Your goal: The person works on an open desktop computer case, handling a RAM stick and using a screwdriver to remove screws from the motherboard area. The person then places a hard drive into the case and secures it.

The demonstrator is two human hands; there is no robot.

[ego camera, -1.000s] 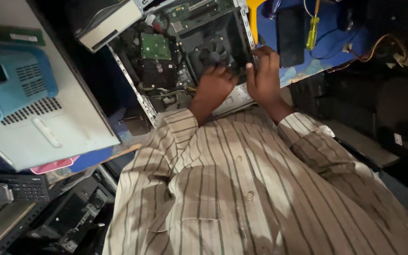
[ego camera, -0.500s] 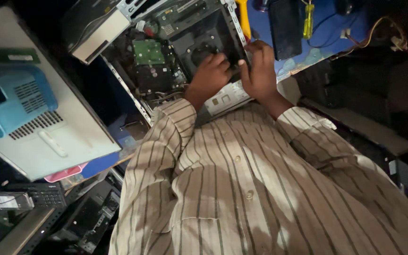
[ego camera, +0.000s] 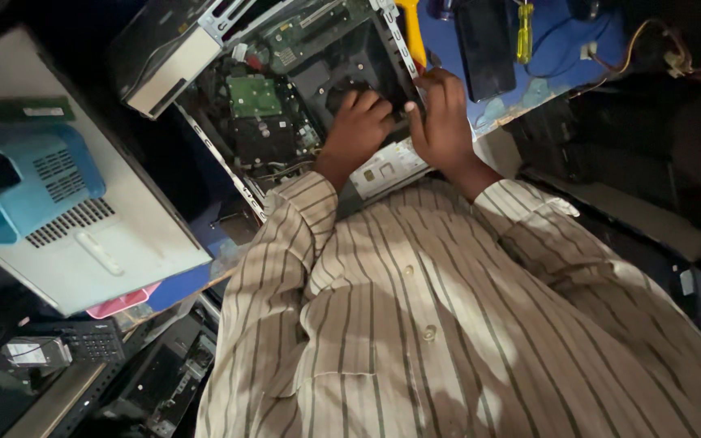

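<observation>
— Right, both hands are down inside the open computer case [ego camera: 229, 154], which lies on its side on the blue bench [ego camera: 553, 57]. What are they on?

— A black fan shroud [ego camera: 342, 69] over the middle of the board. The left hand [ego camera: 359, 130] lies across its lower part, fingers curled onto it; the right hand [ego camera: 441, 122] is clamped over the case's metal edge, just beside the shroud, fingertips hooked inward. Neither hand lifts anything free — both press and grasp in place.

— How far along does it look?

— Partway, I'd judge. The side panel is already off and the insides are bare, but the shroud sits in place and the hard drive [ego camera: 257, 109] with its green board remains mounted beside it. So the opening-up is done; whatever is under the shroud is not yet reached.

— Anything crowding them?

— Plenty. A loose drive box [ego camera: 164, 57] leans across the case's top corner. Near the right hand lie a yellow screwdriver [ego camera: 523, 32], a black slab-shaped device [ego camera: 484, 45] and a bundle of coloured wires [ego camera: 659, 45]. A white-and-blue machine [ego camera: 66, 211] stands well to the left. The person's striped sleeves [ego camera: 285, 243] hide the case's near corner — I cannot tell what lies there.
</observation>
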